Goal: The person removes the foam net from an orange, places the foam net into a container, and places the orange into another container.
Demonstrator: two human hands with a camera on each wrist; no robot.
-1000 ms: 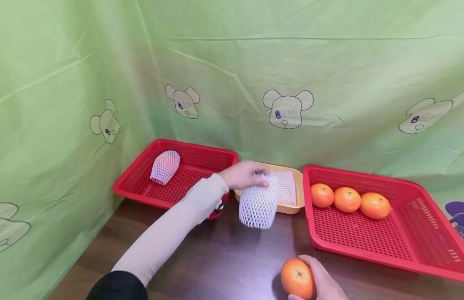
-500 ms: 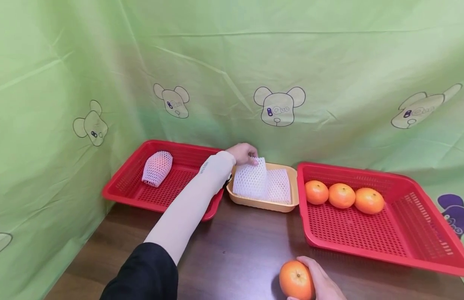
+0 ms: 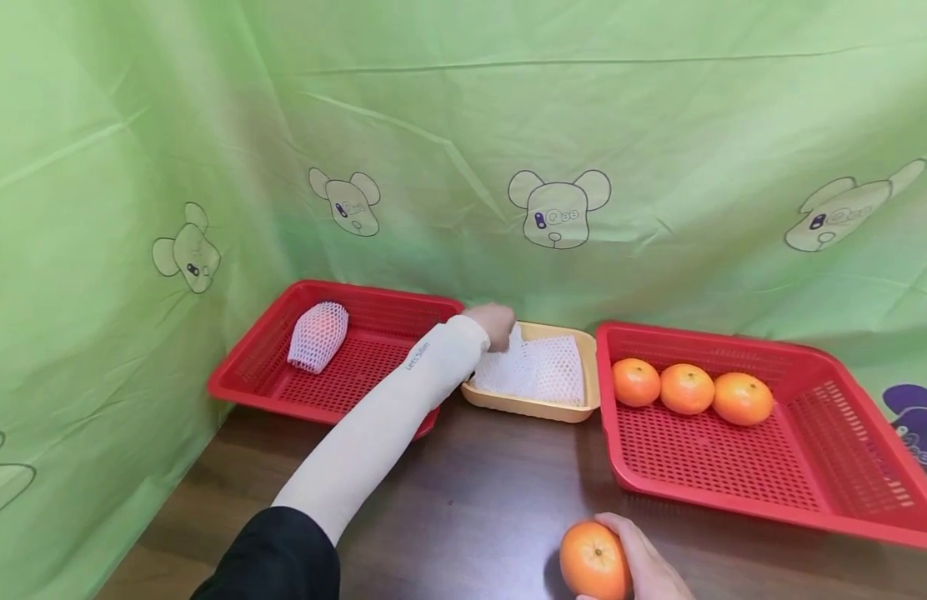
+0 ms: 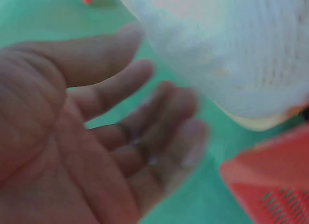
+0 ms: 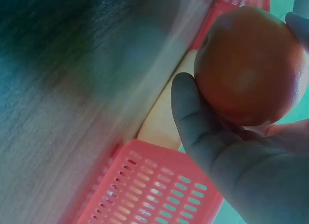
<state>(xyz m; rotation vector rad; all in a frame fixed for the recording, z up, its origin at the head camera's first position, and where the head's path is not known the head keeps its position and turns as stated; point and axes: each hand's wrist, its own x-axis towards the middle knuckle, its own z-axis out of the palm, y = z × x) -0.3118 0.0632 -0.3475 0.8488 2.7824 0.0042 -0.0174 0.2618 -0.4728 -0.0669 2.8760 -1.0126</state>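
My left hand [image 3: 496,323] is over the left end of a yellow tray [image 3: 591,367], right above white foam net sleeves [image 3: 501,372]. In the left wrist view the fingers of the left hand [image 4: 111,113] are loosely bent, and the thumb stands apart from them. A white foam net [image 4: 227,50] lies just beyond the fingertips, with nothing visible in the grasp. At the front of the table my right hand [image 3: 647,567] grips an orange [image 3: 594,560] from its right side. The right wrist view shows thumb and fingers around this orange [image 5: 251,67].
The left red basket [image 3: 276,398] holds one fruit in a foam net [image 3: 318,337]. Three oranges [image 3: 686,389] sit along the back of the right red basket [image 3: 722,500]. A green curtain [image 3: 448,167] hangs behind the brown table [image 3: 448,517].
My left hand has carried a foam net back into the yellow tray, lowered it there and let it go. My right hand has stayed in place with the orange.
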